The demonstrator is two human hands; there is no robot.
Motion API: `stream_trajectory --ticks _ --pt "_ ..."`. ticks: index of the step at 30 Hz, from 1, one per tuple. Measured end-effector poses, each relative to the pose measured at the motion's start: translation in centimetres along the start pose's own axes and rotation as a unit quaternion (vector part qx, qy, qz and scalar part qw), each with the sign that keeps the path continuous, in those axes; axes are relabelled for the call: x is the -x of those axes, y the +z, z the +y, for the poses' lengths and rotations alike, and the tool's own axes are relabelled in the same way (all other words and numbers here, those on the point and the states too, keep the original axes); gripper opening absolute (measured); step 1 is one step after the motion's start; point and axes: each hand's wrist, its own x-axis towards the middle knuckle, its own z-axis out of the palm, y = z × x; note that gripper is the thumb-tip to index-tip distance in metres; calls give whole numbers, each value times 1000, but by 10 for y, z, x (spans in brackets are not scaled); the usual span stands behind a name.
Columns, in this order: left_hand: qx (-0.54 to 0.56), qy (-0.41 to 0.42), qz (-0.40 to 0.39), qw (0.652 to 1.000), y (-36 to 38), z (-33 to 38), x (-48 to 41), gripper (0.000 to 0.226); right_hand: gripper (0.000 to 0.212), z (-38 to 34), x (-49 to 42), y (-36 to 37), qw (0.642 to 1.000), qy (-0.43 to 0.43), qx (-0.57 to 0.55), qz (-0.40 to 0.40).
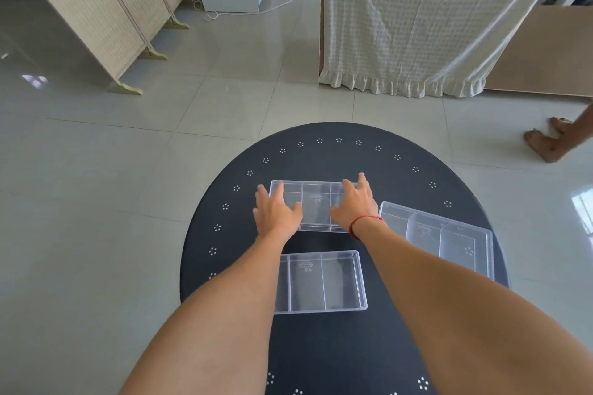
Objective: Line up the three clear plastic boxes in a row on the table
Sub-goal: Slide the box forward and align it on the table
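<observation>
Three clear plastic boxes with inner dividers lie on a round black table (321,151). The far box (316,202) sits in the middle of the table, and both hands rest on it. My left hand (275,208) grips its left end, fingers over the far edge. My right hand (354,205), with a red string at the wrist, grips its right end. A second box (321,282) lies nearer to me, partly hidden under my left forearm. The third box (446,234) lies at the right, turned at an angle, close to the table's edge.
The table stands on a pale tiled floor. A folding screen (106,9) stands at the back left, and a cream cloth (417,16) hangs at the back right. Another person's feet (552,138) are on the floor to the right of the table.
</observation>
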Motion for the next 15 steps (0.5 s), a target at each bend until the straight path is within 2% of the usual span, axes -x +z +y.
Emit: stream_trajectory --ticks 2,4,8,15 --pt "-74 68 -3 995 0 4 -4 60 68 -4 -5 -1 999 -28 21 -12" --pt "-108 103 -33 988 3 8 -9 57 70 -5 -10 1 998 -39 27 -45" --pt "-101 96 -112 984 12 11 -17 59 74 0 -17 11 994 -47 50 -84" --pt "-116 98 -126 980 7 25 -53 65 75 -7 -50 1 993 -58 54 -83"
